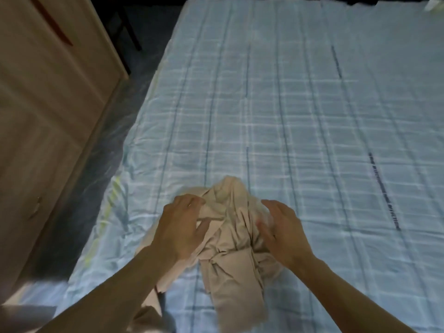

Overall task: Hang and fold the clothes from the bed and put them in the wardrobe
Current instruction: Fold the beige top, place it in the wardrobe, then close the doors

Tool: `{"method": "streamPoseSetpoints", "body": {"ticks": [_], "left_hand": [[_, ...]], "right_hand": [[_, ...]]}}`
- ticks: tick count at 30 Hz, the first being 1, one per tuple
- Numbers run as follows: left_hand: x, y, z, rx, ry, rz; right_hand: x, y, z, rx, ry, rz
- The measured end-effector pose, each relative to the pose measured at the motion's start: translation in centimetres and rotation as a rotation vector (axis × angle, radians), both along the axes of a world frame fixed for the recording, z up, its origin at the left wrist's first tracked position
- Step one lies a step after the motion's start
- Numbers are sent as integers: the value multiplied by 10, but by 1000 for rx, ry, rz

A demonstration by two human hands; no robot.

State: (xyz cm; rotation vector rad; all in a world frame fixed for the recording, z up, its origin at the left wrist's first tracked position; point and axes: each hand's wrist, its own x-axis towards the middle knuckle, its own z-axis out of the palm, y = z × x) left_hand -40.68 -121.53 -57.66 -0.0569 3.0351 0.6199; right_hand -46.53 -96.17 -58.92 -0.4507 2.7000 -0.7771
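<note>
Garment [228, 239] on bed [288, 116] beneath left hand [183, 227] and right hand [280, 228], each grip loose-fingered.

You had dim, bluish light; the bed sheet [288, 104] was brightest, the floor [153, 18] nearly black. Blur softened your left hand [182, 227] and right hand [281, 227], and the wardrobe [48, 104] leaned at the left edge.

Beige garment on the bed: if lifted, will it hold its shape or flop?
Probably floppy: the beige garment lies crumpled in soft folds under the left hand and right hand. Likely light, as the cloth looks thin. It should drag rather than slide on the wrinkled bed sheet.
</note>
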Motion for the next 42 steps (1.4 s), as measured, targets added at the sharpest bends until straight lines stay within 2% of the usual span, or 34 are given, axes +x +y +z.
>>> {"method": "streamPoseSetpoints", "body": {"ticks": [3, 7, 13, 20, 22, 25, 30, 35, 40, 42], "left_hand": [[-18, 1, -22, 4, 21, -26], [-41, 4, -46, 8, -15, -46], [-50, 11, -62, -98, -67, -64], [-26, -3, -60, -48, -27, -117], [-21, -7, -58, 0, 45, -119], [-14, -11, -52, 86, 170, -71], [-5, -15, -38, 166, 251, 36], [9, -13, -22, 216, 275, 160], [20, -17, -28, 84, 261, 209], [26, -20, -35, 116, 261, 209]], "right_hand": [[-9, -15, -18, -45, 25, -4], [-23, -34, -38, -10, 6, -11], [-30, -47, -52, 47, -6, -10], [-21, -38, -55, -106, 57, -31], [-19, -33, -53, -145, 81, -56], [-17, -27, -46, -197, 110, -131], [-13, -13, -35, -187, 103, -193], [-14, -10, -26, -68, -20, -89], [-15, -33, -19, -70, 66, -37], [-19, -47, -16, -81, 95, 9]]}}
